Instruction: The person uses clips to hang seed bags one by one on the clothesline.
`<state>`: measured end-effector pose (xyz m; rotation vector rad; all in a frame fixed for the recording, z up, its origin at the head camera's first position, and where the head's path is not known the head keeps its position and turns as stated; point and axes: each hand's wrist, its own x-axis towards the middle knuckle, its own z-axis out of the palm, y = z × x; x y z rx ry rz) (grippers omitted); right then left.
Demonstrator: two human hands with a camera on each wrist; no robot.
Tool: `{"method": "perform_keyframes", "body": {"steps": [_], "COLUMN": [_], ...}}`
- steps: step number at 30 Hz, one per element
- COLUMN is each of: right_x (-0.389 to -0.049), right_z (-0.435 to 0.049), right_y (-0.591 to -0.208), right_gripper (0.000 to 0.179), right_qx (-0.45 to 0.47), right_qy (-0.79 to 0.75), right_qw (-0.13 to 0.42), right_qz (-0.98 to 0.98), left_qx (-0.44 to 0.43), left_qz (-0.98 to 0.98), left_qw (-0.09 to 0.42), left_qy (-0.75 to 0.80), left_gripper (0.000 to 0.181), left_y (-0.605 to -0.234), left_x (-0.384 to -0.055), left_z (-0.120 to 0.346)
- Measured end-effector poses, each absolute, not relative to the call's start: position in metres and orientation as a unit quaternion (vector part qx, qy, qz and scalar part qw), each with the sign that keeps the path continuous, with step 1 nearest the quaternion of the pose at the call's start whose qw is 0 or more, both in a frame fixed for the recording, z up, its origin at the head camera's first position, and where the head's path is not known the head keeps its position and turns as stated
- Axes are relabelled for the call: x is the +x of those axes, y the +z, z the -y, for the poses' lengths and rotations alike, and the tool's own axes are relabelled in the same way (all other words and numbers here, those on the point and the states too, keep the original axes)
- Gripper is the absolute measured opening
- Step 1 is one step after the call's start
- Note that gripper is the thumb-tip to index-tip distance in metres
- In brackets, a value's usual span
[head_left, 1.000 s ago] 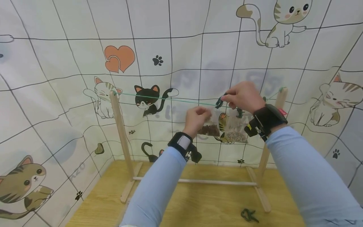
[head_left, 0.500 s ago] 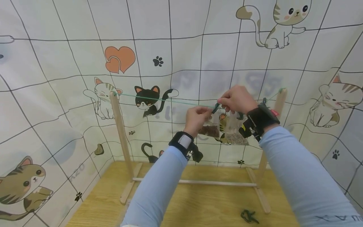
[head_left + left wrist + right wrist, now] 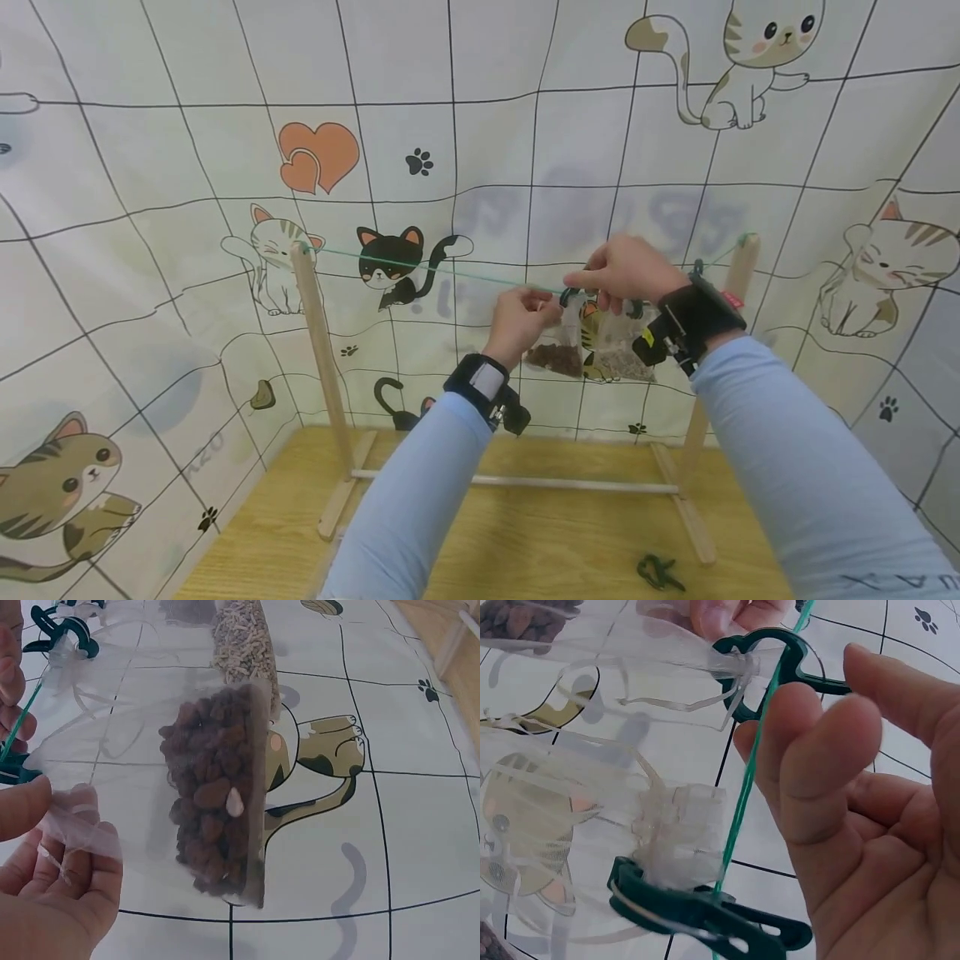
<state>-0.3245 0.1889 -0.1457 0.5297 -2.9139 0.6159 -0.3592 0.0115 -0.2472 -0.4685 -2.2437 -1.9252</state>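
Note:
My left hand (image 3: 517, 321) pinches the gathered top of a sheer drawstring pouch (image 3: 214, 795) filled with reddish-brown pebbles. At that pouch's neck, a dark green plastic clip (image 3: 802, 661) sits over the green string (image 3: 744, 795). My right hand (image 3: 628, 271) has its thumb and fingers at the handles of this clip, partly covering them in the right wrist view. Just to the right, a second pouch (image 3: 244, 645) with pale, chip-like pieces hangs from the string under another green clip (image 3: 675, 904).
The string runs between two wooden posts (image 3: 318, 350) joined low down by a white rod (image 3: 577, 482). One more clip (image 3: 697, 268) is on the string near the right post. Loose green clips (image 3: 658, 572) lie on the wooden table (image 3: 555, 533). A cat-print sheet hangs behind.
My right hand has come down and left, taking the clip from above the string onto the pouch's neck. The left hand stays at the pouch top, and the string dips slightly lower.

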Motion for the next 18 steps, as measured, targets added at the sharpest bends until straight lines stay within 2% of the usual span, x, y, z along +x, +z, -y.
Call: {"method": "perform_keyframes", "body": {"steps": [6, 12, 18], "right_x": [-0.32, -0.314, -0.296], "right_z": [-0.185, -0.186, -0.198], "right_y": [-0.147, -0.15, -0.151], "right_gripper": [0.044, 0.04, 0.052], "right_qx": [0.182, 0.199, 0.21], "right_qy": [0.203, 0.216, 0.235], "right_qw": [0.047, 0.057, 0.085], "right_qz": [0.961, 0.954, 0.945], "left_qx": [-0.18, -0.195, -0.206], "left_qz": [0.788, 0.817, 0.817], "left_qw": [0.095, 0.12, 0.125], "left_qy": [-0.581, -0.529, -0.524], "left_gripper": [0.03, 0.03, 0.029], "left_y": [-0.255, -0.266, -0.276], "left_x": [-0.355, -0.342, -0.317], "left_z": [-0.002, 0.018, 0.043]}}
